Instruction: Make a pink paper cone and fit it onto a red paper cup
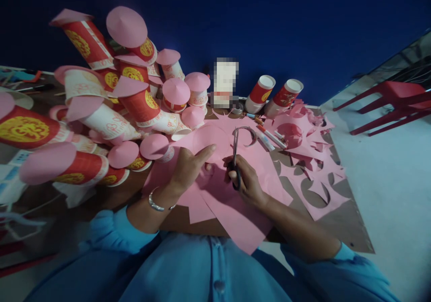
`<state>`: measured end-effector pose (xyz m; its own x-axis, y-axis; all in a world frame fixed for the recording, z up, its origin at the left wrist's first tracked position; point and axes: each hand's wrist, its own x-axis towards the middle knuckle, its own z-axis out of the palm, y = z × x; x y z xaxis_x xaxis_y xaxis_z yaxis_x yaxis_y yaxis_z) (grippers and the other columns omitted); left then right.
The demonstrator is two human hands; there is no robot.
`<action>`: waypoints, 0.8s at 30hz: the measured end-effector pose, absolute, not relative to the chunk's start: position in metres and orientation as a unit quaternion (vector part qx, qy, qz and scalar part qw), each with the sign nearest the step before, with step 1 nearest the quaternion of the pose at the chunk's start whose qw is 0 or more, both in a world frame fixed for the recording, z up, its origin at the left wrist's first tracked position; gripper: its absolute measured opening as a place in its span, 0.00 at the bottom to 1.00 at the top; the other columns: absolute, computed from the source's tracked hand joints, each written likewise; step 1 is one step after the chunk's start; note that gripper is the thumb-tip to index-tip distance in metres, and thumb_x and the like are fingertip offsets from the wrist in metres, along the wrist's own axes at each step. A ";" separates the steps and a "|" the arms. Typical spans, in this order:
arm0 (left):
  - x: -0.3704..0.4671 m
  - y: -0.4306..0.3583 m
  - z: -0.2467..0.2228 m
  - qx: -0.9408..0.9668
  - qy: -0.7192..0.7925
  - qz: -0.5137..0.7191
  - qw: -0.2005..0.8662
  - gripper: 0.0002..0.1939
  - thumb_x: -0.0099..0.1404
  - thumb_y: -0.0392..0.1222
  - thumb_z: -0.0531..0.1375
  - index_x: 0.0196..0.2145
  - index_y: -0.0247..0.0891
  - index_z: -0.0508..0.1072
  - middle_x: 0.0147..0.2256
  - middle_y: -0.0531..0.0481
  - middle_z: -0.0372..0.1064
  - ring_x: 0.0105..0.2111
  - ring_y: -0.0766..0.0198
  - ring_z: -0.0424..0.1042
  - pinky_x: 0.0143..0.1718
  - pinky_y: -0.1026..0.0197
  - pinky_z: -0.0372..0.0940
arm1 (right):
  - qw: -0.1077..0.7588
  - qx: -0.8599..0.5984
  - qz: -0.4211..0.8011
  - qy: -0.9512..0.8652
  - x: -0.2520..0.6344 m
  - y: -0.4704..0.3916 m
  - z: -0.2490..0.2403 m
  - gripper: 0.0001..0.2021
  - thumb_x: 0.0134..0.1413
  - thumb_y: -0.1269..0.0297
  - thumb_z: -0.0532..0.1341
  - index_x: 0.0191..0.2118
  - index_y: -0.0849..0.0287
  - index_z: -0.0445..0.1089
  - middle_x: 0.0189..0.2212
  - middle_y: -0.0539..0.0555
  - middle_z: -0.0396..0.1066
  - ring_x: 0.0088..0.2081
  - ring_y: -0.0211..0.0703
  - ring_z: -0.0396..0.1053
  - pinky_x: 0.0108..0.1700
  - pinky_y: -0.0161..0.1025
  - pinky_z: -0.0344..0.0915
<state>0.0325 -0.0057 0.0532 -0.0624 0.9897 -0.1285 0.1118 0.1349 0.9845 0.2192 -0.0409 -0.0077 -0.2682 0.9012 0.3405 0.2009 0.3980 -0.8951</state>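
Observation:
Black-handled scissors (236,158) stand upright in my right hand (247,178), blades pointing away from me. My fingers wrap round their handles. My left hand (188,167) is around the lower left edge of a round piece of pink paper (212,142), its thumb over the front and a fingertip showing below; the grip looks like a hold on that piece. Under both hands lie overlapping pink paper sheets (245,221). Just beyond the scissors is a roll of tape (249,136).
Many paper cups with pink cone tops (133,99) crowd the left side. Two cup stacks (261,94) stand at the back. Markers (271,133) and cut pink scraps (316,185) lie on the right. A red stool (400,99) is beyond the table (357,221).

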 end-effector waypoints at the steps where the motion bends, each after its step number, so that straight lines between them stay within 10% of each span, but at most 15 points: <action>1: 0.032 -0.005 0.055 0.483 0.571 0.442 0.495 0.27 0.60 0.51 0.68 0.10 0.39 0.66 0.11 0.54 0.58 0.14 0.71 0.59 0.18 0.66 0.60 | 0.459 -0.394 0.379 -0.700 0.220 -0.040 -0.007 0.20 0.73 0.44 0.54 0.52 0.56 0.68 0.38 0.55 0.70 0.34 0.41 0.71 0.35 0.39 0.69; 24: 0.032 -0.006 0.059 0.524 0.595 0.396 0.463 0.23 0.63 0.49 0.65 0.14 0.38 0.70 0.12 0.59 0.45 0.15 0.69 0.56 0.17 0.66 0.54 | 0.443 -0.385 0.353 -0.729 0.218 -0.040 -0.007 0.19 0.73 0.46 0.55 0.51 0.56 0.69 0.39 0.56 0.70 0.36 0.43 0.70 0.38 0.41 0.70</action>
<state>0.0323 -0.0056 0.0595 -0.0220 0.9906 -0.1350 0.2573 0.1361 0.9567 0.2184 -0.0395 -0.0068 -0.3117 0.8738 0.3733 0.2481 0.4540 -0.8557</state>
